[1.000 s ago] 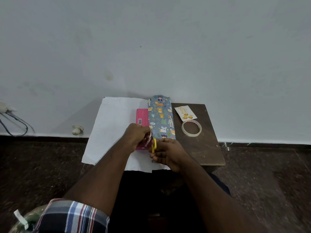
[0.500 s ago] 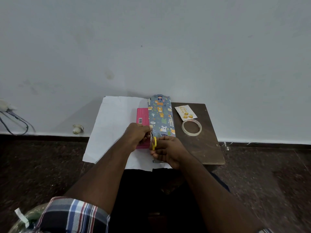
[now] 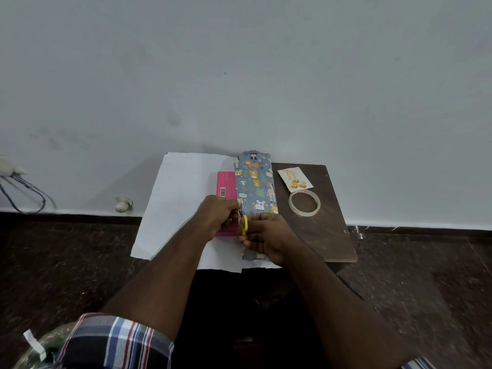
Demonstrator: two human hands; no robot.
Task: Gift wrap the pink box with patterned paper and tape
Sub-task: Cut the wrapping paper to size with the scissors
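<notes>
Both hands meet at the near edge of the patterned paper [image 3: 255, 182], low in the middle of the frame. The right hand [image 3: 266, 235] has crept slightly forward, its grip closed on yellow-handled scissors [image 3: 244, 225]; the left hand [image 3: 218, 215] pinches the paper beside them. Judging by that advance, trimming is under way. Under the fold lies the pink box [image 3: 226, 183], part-covered, on the bench [image 3: 327, 235]. The tape roll [image 3: 304, 204] waits untouched at right.
</notes>
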